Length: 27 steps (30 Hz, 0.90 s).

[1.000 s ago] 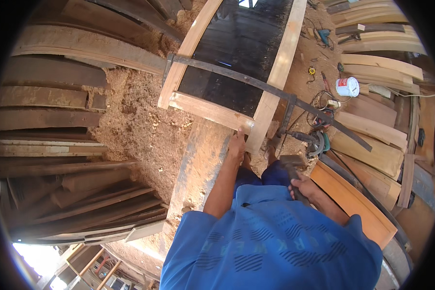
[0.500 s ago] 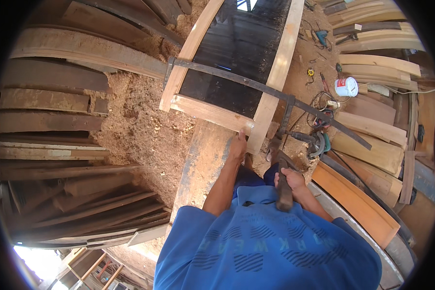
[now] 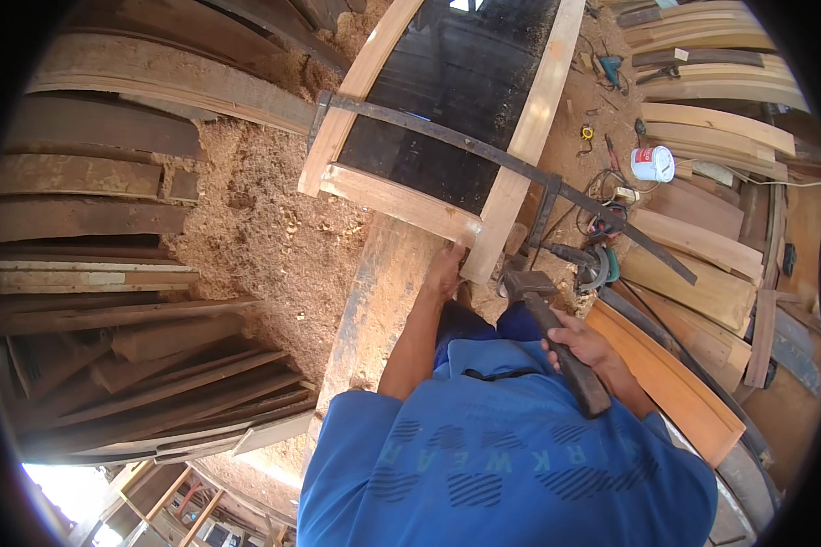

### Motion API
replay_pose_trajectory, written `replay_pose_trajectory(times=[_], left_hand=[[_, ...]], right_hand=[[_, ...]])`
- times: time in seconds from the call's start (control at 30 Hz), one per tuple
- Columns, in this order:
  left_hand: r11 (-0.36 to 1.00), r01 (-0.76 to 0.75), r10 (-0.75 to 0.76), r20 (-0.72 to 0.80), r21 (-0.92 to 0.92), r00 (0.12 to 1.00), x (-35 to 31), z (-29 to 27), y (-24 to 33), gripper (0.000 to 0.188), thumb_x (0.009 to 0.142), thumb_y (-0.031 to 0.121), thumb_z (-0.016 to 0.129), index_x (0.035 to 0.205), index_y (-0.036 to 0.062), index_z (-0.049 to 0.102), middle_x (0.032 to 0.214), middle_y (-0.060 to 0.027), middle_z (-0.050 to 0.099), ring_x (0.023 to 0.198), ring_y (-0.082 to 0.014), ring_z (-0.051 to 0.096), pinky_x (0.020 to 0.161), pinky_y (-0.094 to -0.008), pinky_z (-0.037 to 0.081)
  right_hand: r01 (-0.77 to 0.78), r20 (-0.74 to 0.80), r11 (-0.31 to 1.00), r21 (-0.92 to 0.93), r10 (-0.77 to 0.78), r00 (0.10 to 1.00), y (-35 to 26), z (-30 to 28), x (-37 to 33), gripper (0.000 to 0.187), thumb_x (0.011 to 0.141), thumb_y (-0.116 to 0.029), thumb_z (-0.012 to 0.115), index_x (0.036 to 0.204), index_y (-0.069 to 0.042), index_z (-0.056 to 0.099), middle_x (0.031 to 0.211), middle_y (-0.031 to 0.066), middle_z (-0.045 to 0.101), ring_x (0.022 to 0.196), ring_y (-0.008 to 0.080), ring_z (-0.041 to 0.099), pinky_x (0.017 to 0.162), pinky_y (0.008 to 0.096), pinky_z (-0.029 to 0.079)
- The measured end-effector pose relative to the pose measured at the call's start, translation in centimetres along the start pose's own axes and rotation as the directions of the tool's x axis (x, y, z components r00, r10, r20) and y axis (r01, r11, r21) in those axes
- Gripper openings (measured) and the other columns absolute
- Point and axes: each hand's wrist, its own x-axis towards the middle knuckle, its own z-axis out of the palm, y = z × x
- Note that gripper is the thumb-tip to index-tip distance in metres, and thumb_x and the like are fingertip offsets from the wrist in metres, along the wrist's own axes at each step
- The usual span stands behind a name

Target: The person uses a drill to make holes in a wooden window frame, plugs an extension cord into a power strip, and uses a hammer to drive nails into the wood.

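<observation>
A wooden frame (image 3: 401,200) with a dark glossy panel (image 3: 429,118) lies in front of me. My left hand (image 3: 444,272) grips the near rail of it close to the right corner, its fingertips partly hidden at the edge. A long metal bar clamp (image 3: 429,139) spans the frame, with one jaw outside each side rail. In my right hand (image 3: 579,339) is a hammer (image 3: 570,365), the fingers closed round its thick handle. The hammer's head (image 3: 529,284) points forward, near the frame's right corner and apart from it.
Stacked boards (image 3: 91,219) line the left side beside wood shavings (image 3: 265,237). To the right are a circular saw (image 3: 602,266), a white bucket (image 3: 652,164), a tape measure (image 3: 587,133), a teal power drill (image 3: 610,68), cords and more boards (image 3: 693,283). An orange-brown panel (image 3: 670,383) lies by my right arm.
My right hand has moved to the right with the hammer, whose handle now slants more and whose head shows more plainly. My left hand stays at the frame's near rail.
</observation>
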Motion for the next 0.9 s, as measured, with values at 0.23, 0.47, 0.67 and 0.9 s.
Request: replay_pose_trajectory(times=[0.23,0.47,0.67,0.9], left_hand=[[0.904,-0.218,0.25,-0.043,0.368,0.967,-2.5,2.3,0.7,0.037,0.096,0.024,0.064,0.116,-0.0073,0.065,0.104,-0.0119,0.07,0.091,-0.0185,0.066,0.079,-0.0323,0.053],[0.688,-0.158,0.306,-0.086,0.708,0.948,-4.7,-0.9,-5.3,0.03,0.089,0.022,0.068,0.107,-0.0027,0.069,0.095,-0.0126,0.072,0.089,-0.0211,0.068,0.079,-0.0349,0.053],[0.404,-0.014,0.116,-0.036,0.915,0.993,-8.9,-1.1,-9.8,0.024,0.085,0.019,0.071,0.103,0.0022,0.07,0.091,-0.0135,0.072,0.092,-0.0241,0.07,0.082,-0.0374,0.054],[0.525,-0.186,0.037,0.196,0.831,0.98,-14.6,-0.2,-5.9,0.032,0.09,0.031,0.069,0.102,0.0006,0.068,0.095,-0.0145,0.073,0.087,-0.0253,0.069,0.079,-0.0403,0.054]], right_hand=[[0.16,0.116,0.904,-0.396,-0.124,0.985,-4.6,4.0,-2.0,0.078,0.091,-0.008,0.057,0.16,-0.007,0.02,0.09,0.01,0.06,0.066,0.0157,0.062,0.057,0.0307,0.054],[0.448,0.476,0.437,-0.78,-0.05,0.878,-7.5,12.2,8.0,0.088,0.085,-0.011,0.065,0.157,0.004,0.015,0.085,0.0132,0.063,0.068,0.018,0.064,0.063,0.0327,0.054],[0.615,0.568,-0.184,-0.767,0.251,0.784,-5.4,19.8,18.3,0.078,0.08,-0.024,0.075,0.147,-0.004,0.041,0.103,0.0286,0.068,0.101,0.0412,0.066,0.087,0.0493,0.05],[0.656,0.569,-0.466,-0.593,0.334,0.751,-1.6,20.2,24.2,0.044,0.079,-0.027,0.077,0.114,-0.004,0.065,0.098,0.0211,0.07,0.101,0.04,0.066,0.085,0.049,0.051]])
